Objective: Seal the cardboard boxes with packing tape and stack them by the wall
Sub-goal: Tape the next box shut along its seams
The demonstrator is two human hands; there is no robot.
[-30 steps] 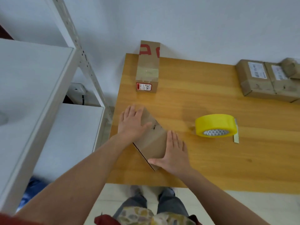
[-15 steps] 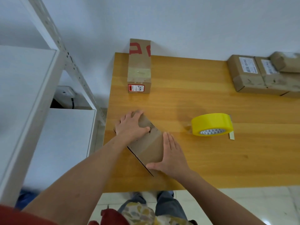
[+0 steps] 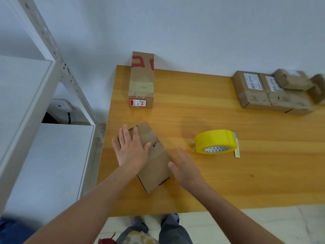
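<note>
Two grips are close to you, near the front of the bench [image 3: 246, 182]. Your left grip [image 3: 131, 152] lies flat on top of the small brown box [image 3: 156, 171]. Its fingers are straight and spread and hold nothing. I think it presses down so the box cannot slide. Your right grip [image 3: 186, 169] is flat and loose too, just beside the right side of the box, and it holds nothing. It is a bit blurry, so I cannot tell if it touches the cardboard. The box lies slanted, with one corner toward you. A shiny band seems to cross its top. It may be tape, but that is hard to see. A little farther, to the right, the yellow tape roll [image 3: 216, 140] sits with its loose end sticking out, easy for your right grip to reach. Farther back, a long box [image 3: 141, 81] with tape across it rests against the wall [image 3: 193, 32], so that one looks done. Far off on the right, a pile of boxes [image 3: 253, 90] waits near the back of the bench. A white shelf [image 3: 26, 103] stands to the left. If the near box is sealed, it should go to the wall next.
</note>
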